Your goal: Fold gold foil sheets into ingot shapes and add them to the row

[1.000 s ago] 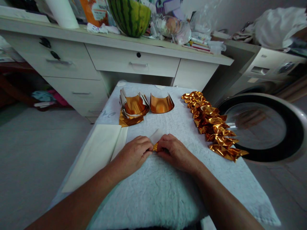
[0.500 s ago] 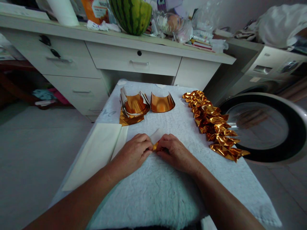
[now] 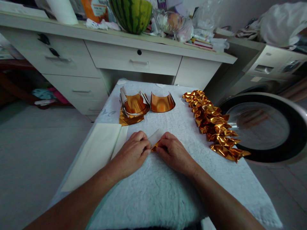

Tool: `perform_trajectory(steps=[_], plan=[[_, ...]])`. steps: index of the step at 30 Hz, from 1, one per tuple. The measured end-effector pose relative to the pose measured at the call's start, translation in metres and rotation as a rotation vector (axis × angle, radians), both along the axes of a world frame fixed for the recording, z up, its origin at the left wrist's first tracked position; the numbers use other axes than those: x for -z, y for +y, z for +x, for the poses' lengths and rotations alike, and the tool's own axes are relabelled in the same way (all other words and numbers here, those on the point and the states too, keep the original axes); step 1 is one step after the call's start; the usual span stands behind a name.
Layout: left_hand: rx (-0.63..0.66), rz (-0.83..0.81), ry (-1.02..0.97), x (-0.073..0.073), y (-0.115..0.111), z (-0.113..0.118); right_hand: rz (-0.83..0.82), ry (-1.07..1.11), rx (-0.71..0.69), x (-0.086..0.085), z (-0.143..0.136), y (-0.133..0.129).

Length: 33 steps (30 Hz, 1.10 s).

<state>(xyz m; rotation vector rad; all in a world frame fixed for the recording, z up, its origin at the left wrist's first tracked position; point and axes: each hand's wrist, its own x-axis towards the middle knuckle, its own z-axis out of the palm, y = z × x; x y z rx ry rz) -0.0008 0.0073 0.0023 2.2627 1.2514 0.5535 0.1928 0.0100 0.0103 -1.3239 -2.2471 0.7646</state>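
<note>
Between my two hands is a small piece of gold foil paper [image 3: 155,146], folded, with a white part [image 3: 156,136] standing up behind it. My left hand [image 3: 137,150] pinches its left end, and my right hand [image 3: 173,151] grips the right end; the fingers hide much of the paper. Ahead to the left sits a stack of curved gold foil sheets [image 3: 133,103] with pale backs. Beside that stack lies a single curved foil sheet [image 3: 163,103]. White paper sheets [image 3: 96,150] lie flat left of my left hand.
A row of folded gold foil pieces [image 3: 211,119] runs along the right side of the cloth-covered table [image 3: 153,198]. Beyond that edge is the open washing machine door [image 3: 266,127]. A white desk [image 3: 134,60] at the back carries a cut watermelon [image 3: 130,16] and plastic bags.
My hands have shifted slightly around the foil paper, and a bit more of its white part and gold edge shows. The other papers stay where they were.
</note>
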Motion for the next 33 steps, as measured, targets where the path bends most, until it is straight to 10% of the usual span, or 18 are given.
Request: perform_trajectory(steps=[33], plan=[[-0.129, 0.065, 0.173, 0.0, -0.005, 0.011, 0.043, -0.016, 0.139, 0.013, -0.009, -0.001]])
